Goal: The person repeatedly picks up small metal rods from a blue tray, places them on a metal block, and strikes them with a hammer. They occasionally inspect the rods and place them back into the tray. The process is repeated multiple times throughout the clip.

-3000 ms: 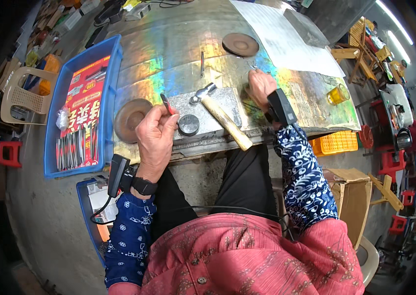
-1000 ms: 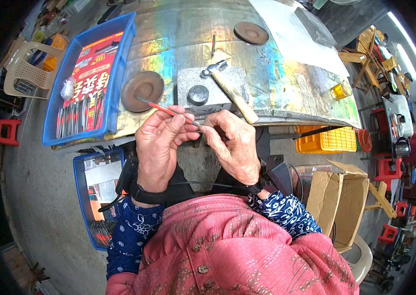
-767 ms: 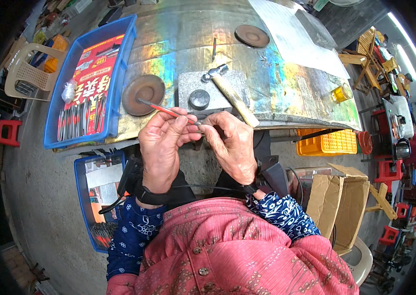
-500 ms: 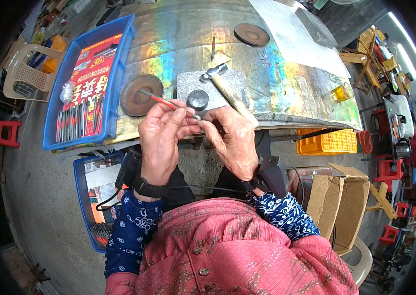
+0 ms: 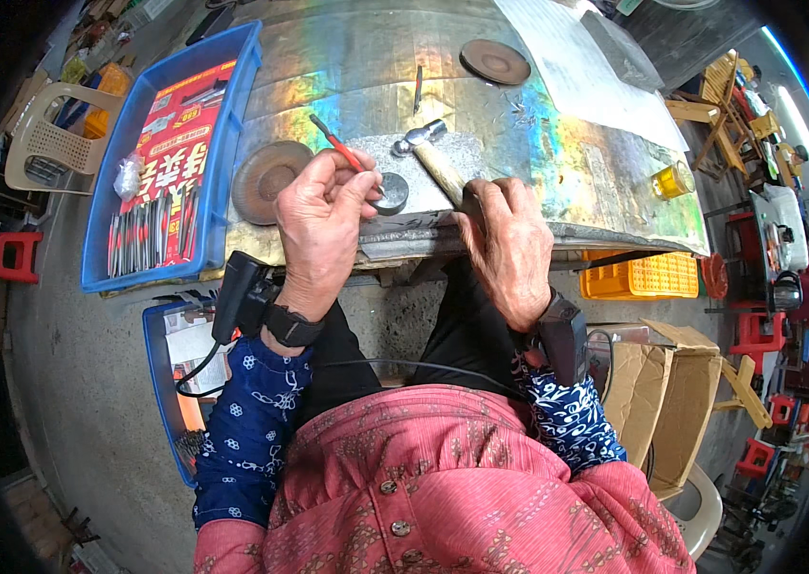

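Note:
My left hand pinches a slim red-and-black stick-like tool, its dark end tilted up to the far left and its lower end by my fingertips. Right under those fingers, a round dark block sits on a grey stone slab. My right hand is closed over the near end of a hammer's wooden handle. The hammer lies across the slab, its metal head pointing away from me. The handle's end is hidden under my fingers.
Left of my hands are a brown round dish and a blue tray of similar red-and-black tools. Farther off lie another round dish, a thin dark tool and white sheets. A yellow jar stands at right.
My hands have come apart. The left keeps the red-and-black tool, now tilted more upright over the round block; the right has moved right and taken hold of the hammer handle.

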A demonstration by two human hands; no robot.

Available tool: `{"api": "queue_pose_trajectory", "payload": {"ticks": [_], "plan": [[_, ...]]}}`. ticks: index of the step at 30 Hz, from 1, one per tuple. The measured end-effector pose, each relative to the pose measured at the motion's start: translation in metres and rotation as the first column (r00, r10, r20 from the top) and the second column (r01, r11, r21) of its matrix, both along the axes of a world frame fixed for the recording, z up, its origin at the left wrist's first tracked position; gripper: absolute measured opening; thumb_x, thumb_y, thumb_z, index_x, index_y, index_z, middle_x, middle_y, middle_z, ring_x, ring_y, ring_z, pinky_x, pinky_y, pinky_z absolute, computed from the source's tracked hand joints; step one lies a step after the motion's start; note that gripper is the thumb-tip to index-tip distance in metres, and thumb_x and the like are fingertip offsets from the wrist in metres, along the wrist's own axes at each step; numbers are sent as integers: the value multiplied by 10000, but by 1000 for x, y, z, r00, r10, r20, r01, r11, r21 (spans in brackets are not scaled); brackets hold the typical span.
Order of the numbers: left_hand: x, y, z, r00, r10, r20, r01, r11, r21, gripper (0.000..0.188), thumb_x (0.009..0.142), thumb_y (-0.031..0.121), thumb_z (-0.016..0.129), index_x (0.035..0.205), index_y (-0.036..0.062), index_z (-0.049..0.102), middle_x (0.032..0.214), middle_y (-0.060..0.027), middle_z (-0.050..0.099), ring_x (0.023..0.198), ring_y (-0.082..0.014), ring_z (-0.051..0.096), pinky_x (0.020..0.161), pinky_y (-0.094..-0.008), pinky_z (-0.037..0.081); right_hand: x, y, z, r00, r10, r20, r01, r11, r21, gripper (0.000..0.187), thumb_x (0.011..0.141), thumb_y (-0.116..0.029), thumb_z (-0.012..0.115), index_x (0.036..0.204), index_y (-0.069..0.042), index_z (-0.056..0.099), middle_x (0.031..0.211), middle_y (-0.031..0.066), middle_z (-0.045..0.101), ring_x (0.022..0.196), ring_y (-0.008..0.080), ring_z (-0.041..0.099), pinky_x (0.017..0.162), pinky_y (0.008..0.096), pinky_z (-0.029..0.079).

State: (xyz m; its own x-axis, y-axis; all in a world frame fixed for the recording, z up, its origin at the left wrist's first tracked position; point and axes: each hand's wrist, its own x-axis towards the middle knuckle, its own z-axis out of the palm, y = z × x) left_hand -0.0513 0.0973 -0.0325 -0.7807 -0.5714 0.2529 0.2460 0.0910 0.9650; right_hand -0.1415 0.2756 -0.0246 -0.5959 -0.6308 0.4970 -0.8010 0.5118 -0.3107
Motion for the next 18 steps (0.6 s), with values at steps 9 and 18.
{"api": "queue_pose_trajectory", "payload": {"ticks": [9,18], "plan": [[-1,1,1,999,11,39,-11,1000,-11,115,927,9,584,1030,-41,596,882,-80,667,753,-101,640,640,-206,534,1,-2,-3,998,-21,66,22,1000,-11,329,788,-92,704,1088,-59,574,939,150,532,830,361,580,704,413,479],[1,7,3,993,108,37,-90,939,-331,93,884,-4,632,971,-24,660,839,-43,681,759,-75,623,669,-218,511,0,-7,-4,995,-65,79,53,988,147,328,806,-62,653,1113,-40,539,939,168,525,823,379,586,698,443,487]]}}
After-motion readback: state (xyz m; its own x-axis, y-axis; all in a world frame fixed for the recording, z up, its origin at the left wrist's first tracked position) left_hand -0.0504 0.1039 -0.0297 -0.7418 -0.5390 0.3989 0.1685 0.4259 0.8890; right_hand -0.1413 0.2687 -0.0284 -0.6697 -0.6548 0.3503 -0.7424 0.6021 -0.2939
